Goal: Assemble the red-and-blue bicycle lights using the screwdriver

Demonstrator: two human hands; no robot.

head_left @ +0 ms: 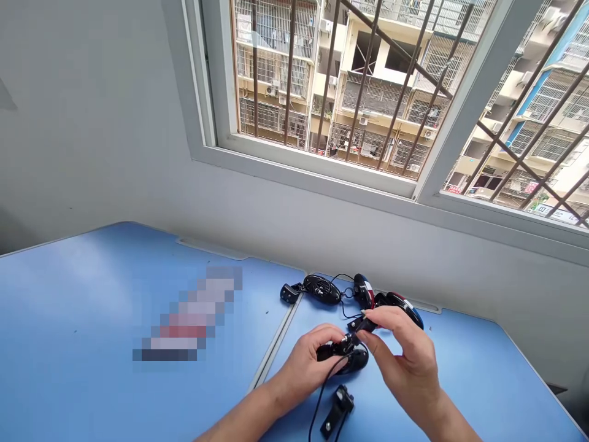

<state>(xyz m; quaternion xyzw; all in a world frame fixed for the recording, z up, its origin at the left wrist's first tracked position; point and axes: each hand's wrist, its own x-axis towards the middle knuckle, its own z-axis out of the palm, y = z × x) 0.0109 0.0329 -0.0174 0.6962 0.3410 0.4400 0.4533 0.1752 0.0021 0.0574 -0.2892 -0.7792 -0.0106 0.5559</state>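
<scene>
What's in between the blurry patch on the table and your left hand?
In the head view, a grey seam lies there, where two blue table panels meet, just short of the left hand.

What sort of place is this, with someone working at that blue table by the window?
Probably a room high up in an apartment block, used as a simple workroom: the barred window overlooks balconied housing blocks, and the blue tables hold small black wired parts.
</scene>
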